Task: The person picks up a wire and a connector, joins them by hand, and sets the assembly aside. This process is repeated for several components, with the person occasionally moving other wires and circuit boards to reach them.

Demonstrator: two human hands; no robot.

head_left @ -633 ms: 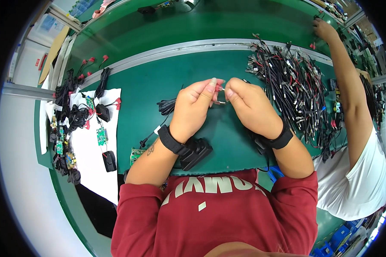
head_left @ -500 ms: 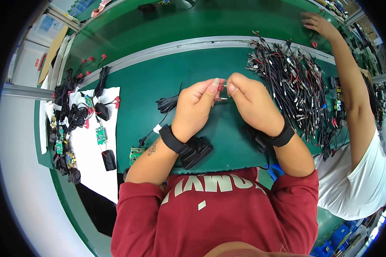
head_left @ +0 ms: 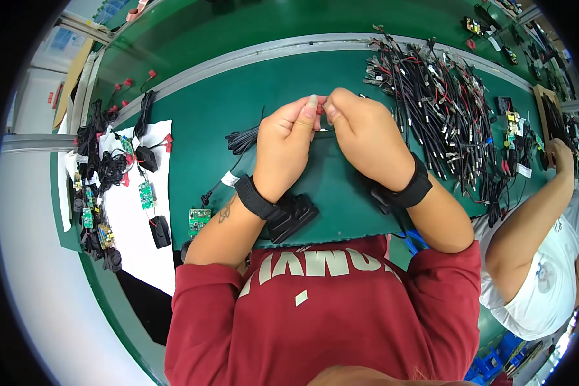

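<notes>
My left hand (head_left: 285, 145) pinches a small red connector-like piece (head_left: 320, 110) between thumb and fingers, above the green work mat. My right hand (head_left: 371, 141) meets it fingertip to fingertip, closed on the other side of that piece; what lies inside its pinch is hidden. Just below the fingertips a thin metal-ended lead (head_left: 323, 130) sticks out. Beside my left hand lies a coiled black cable (head_left: 240, 141), its tail carrying a white tag (head_left: 229, 179) and a black plug (head_left: 206, 197). Each wrist wears a black strap with a black box-shaped device.
A big heap of black cables (head_left: 441, 119) spreads to the right. Left, a white sheet (head_left: 123, 222) holds circuit boards, black housings and cable bundles. One green board (head_left: 199, 220) lies near my left forearm. A metal rail (head_left: 264, 53) crosses behind. At right a co-worker's arm (head_left: 527, 222) reaches in.
My hands, still together, appear slightly farther up and left in the picture. The co-worker's arm has drawn back from the far right bench toward a tray nearer them; boards now show there.
</notes>
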